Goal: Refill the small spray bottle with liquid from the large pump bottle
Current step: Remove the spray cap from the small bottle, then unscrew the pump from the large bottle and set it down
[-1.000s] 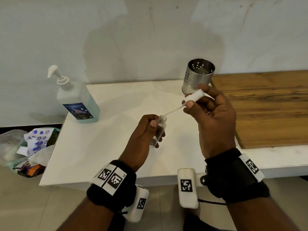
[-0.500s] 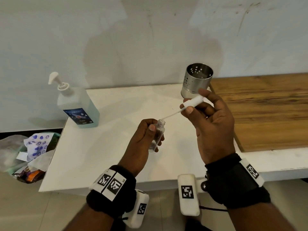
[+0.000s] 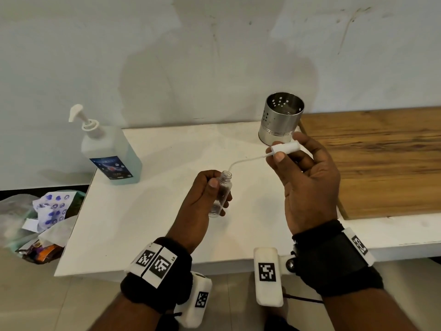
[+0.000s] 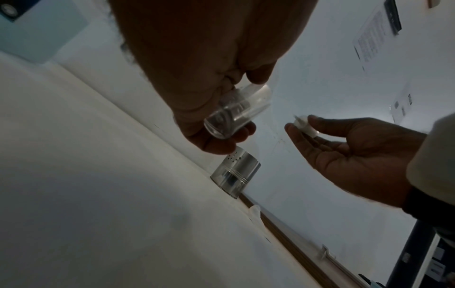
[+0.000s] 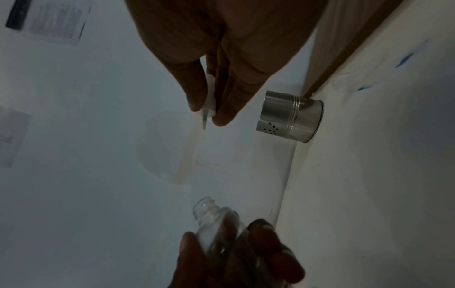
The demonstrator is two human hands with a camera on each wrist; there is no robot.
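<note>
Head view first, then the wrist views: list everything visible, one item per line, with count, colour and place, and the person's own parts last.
Spray bottle: one, clear, cap off, in the left hand above the table.
Spray cap: one, white, thin tube trailing toward the bottle's mouth, pinched in the right hand.
Pump bottle: one, pale blue with white pump, table's back left corner.
Metal cup: one, silver with holes, upright at the table's back.
Table: one, white.
Wooden board: one, brown, right of the table.
Bags: a heap, mixed colours, on the floor at left.
Left hand: one, wristband with markers.
Right hand: one, wristband with markers.
</note>
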